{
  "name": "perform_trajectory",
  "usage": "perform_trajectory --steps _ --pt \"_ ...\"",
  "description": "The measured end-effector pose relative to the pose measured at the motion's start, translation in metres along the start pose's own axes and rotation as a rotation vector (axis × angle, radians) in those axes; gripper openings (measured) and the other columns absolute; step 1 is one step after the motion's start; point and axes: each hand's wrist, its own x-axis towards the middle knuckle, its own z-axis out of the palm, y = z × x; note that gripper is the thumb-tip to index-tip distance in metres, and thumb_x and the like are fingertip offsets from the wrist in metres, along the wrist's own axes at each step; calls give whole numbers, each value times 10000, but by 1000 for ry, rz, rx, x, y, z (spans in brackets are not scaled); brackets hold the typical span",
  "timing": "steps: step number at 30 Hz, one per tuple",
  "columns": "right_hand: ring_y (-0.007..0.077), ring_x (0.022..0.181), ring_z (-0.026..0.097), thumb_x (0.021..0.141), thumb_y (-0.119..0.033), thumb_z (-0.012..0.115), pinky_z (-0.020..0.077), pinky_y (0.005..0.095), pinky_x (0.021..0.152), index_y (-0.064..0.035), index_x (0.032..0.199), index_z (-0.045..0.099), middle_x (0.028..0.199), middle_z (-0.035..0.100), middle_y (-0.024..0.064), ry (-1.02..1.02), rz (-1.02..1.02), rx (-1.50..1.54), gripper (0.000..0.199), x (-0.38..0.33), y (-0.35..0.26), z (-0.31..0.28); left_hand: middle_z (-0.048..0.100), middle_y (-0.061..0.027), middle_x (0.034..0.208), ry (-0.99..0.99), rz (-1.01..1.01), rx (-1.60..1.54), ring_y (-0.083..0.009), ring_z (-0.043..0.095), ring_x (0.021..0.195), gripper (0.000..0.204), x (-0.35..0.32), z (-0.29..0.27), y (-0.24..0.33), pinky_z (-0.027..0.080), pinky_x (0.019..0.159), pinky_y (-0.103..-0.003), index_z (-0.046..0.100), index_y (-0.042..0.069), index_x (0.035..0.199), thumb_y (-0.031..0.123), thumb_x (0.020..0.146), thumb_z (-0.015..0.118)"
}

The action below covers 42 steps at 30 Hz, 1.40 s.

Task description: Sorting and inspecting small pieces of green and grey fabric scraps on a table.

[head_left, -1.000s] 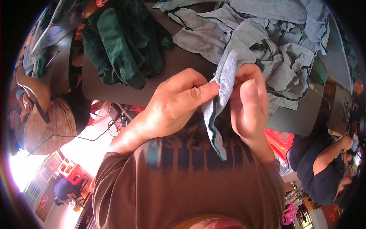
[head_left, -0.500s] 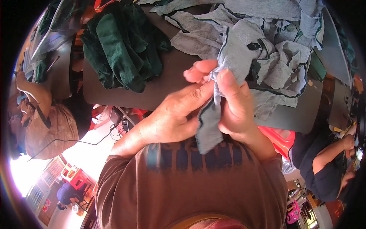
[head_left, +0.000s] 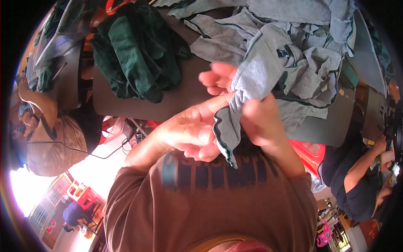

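Note:
A narrow grey fabric piece [head_left: 261, 63] with dark green edging hangs bunched and twisted between my hands, in front of my chest. My left hand [head_left: 189, 130] grips it from the left, with some fingers reaching behind the cloth and their tips showing beyond it. Its thumb lies near the loose lower tail. On the other side, my right hand [head_left: 266, 122] is blurred, its thumb against the twisted part and its other fingers largely hidden. The upper end of the piece spreads toward a heap of similar grey pieces [head_left: 315, 69]; whether they are joined I cannot tell.
A pile of dark green fabric [head_left: 138, 54] lies on the dark table [head_left: 126, 107] at the left. Under the table's right edge is a red stool [head_left: 310, 154]. People sit at the left [head_left: 56, 138] and right [head_left: 352, 180]. A thin black cable [head_left: 100, 158] runs at the left.
My left thumb has come away from the twist and lower down, and the hand has turned. The right thumb has dropped lower. The fabric's tail has curled, showing more green edging.

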Motion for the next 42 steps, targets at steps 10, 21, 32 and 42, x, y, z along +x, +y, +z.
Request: perform_trajectory --steps 10,21,32,42 --pt "307 1081 538 885 -537 428 380 415 958 13 1216 474 1157 541 242 -4 20 -41 644 8 -5 13 539 -121 736 11 -88 48 -139 503 493 882 -10 -22 -18 377 399 -213 152 167 1430 305 747 693" --pt "145 1015 545 890 -165 574 433 295 863 -2 1207 480 1131 580 135 -80 19 136 369 3 10 25 505 -58 556 -694 88 -145 -145 440 390 457 17 -59 -29 371 384 -276 484 53 1069 461 867 527" --pt "269 1030 568 848 -433 579 450 369 892 36 1304 374 1196 515 237 7 -106 -56 685 1 -9 13 452 -48 550 -157 130 -95 -93 399 394 652 -5 -21 -18 353 384 -230 271 55 1333 342 847 598" --pt "187 929 602 900 -347 542 479 313 821 4 1236 459 1147 563 209 -89 -37 35 493 -1 7 21 526 -83 660 -687 18 -259 -129 469 394 384 1 -50 -30 405 404 -288 497 53 986 407 858 572"
